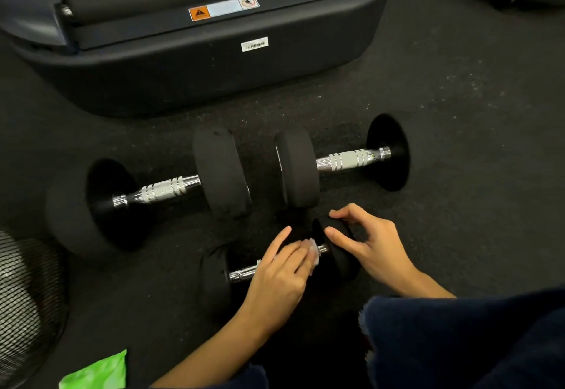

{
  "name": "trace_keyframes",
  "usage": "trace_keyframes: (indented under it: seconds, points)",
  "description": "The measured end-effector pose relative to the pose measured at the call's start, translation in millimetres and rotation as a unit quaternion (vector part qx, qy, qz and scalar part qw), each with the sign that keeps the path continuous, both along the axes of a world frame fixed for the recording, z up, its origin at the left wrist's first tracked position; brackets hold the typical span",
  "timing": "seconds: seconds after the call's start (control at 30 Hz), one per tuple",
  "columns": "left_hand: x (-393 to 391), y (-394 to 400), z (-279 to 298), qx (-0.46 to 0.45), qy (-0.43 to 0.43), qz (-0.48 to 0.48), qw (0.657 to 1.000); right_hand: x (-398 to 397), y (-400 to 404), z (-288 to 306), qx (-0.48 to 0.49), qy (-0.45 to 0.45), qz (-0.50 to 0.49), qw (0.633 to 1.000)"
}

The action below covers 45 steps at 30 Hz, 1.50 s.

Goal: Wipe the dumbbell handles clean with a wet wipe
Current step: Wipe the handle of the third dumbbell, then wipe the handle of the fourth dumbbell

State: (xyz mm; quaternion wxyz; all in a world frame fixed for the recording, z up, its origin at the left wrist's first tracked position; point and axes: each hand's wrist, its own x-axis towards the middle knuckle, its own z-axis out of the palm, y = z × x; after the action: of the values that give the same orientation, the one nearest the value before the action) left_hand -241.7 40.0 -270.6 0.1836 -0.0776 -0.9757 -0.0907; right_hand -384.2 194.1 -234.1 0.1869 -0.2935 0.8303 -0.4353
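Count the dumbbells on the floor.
3: a large dumbbell at left, another large dumbbell at right, and a small dumbbell nearest, under the hands. Others may lie out of view.

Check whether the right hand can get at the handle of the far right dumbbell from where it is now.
Probably yes. The right hand rests on the small dumbbell's end plate, and the far right dumbbell's handle lies bare just beyond, with nothing between them but open floor.

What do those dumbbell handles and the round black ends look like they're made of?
The handles look like chromed steel: bright, mirror-like, with ringed bands and a duller textured grip. The round ends look like matte black rubber or a coating over metal; there is no shine, so which one is unclear. The wipe looks like thin white cloth.
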Motion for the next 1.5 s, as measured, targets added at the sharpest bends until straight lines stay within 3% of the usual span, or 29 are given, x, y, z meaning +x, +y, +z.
trace_keyframes:
  seconds: [0.13, 0.23, 0.3, 0.47, 0.53, 0.67, 0.8, 0.87, 0.93, 1.03, 1.13, 1.23, 1.33, 1.43, 1.5]
  points:
    - [-1, -18, 15, 0.099, -0.063, 0.028, 0.993, -2, -2, 0, 0.005, -0.009, -0.004, 1.0]
    - [-5, -31, 41, 0.295, -0.101, 0.097, 0.945, -6, -3, 3, 0.009, -0.025, 0.007, 1.0]
    - [-6, -38, 63, 0.379, -0.082, 0.143, 0.91, -9, -2, 9, -0.019, -0.034, -0.025, 0.999]
    - [-13, -49, 110, 0.455, -0.028, 0.186, 0.87, -11, -2, 39, -0.123, -0.061, -0.132, 0.982]
    - [-21, -46, 120, 0.477, -0.033, 0.188, 0.858, -5, -8, 51, -0.168, -0.123, -0.11, 0.972]
    - [-43, -32, 131, 0.458, -0.051, 0.151, 0.874, 12, -26, 61, -0.235, -0.278, -0.024, 0.931]
    - [-62, -24, 138, 0.489, -0.105, 0.109, 0.859, 9, -30, 61, -0.283, -0.298, -0.045, 0.911]
    - [-69, -24, 139, 0.467, -0.139, 0.073, 0.87, -2, -28, 58, -0.301, -0.295, -0.067, 0.904]
    - [-78, -34, 136, 0.39, -0.128, 0.051, 0.911, -23, -24, 53, -0.291, -0.256, -0.111, 0.915]
    - [-99, -59, 127, 0.139, -0.118, 0.052, 0.982, -58, -20, 45, -0.192, -0.107, -0.162, 0.962]
    - [-121, -80, 114, -0.065, -0.142, 0.061, 0.986, -76, -38, 36, -0.126, 0.04, -0.126, 0.983]
    - [-130, -86, 98, -0.114, -0.191, 0.068, 0.973, -86, -63, 19, -0.058, 0.174, -0.047, 0.982]
    - [-128, -84, 83, -0.116, -0.217, 0.082, 0.966, -86, -67, 3, 0.061, 0.247, 0.086, 0.963]
    - [-125, -84, 75, -0.114, -0.209, 0.079, 0.968, -87, -47, 3, 0.095, 0.234, 0.182, 0.95]
    - [-124, -83, 73, -0.107, -0.204, 0.081, 0.97, -98, -36, 5, 0.079, 0.211, 0.189, 0.956]
